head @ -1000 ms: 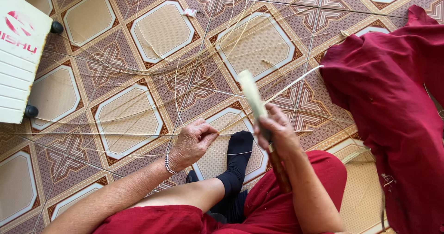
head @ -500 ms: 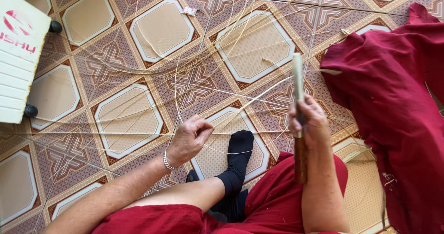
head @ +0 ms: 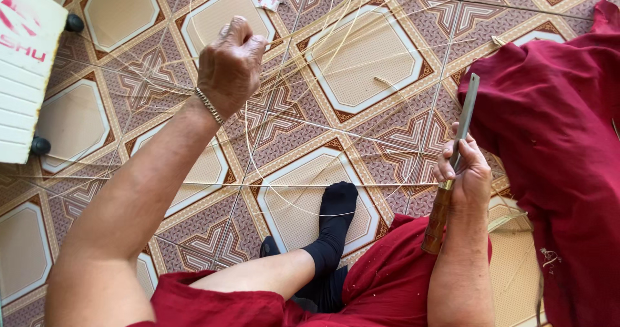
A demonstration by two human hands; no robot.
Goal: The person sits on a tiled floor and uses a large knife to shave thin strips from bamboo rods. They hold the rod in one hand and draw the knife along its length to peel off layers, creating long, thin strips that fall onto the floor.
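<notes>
Knife point(head: 460, 147): we see it upright in the right hand point(head: 466, 175), right of centre, blade pointing far, wooden handle sticking out toward us below the fist. Right hand is clenched around the top of the handle where it meets the blade. Compared with half a second ago, the knife sits at roughly the same spot, blade now edge-on to us and slightly tilted right.

Big change is the left hand point(head: 229, 62): it was low, near the black-socked foot point(head: 336, 220); now it's raised far and left, arm stretched out. Fist closed, pinching a thin pale strip point(head: 258, 146) that curves from the fingers down and round past the toe toward the knife. We can't tell exactly where the strip meets the blade.

More loose strips point(head: 336, 40) lie fanned over the patterned tile floor point(head: 361, 62) on the far side. Red cloth point(head: 555, 140) is heaped at right, just beside the knife hand. White slatted box point(head: 22, 69) on black castors sits far left, unchanged.
</notes>
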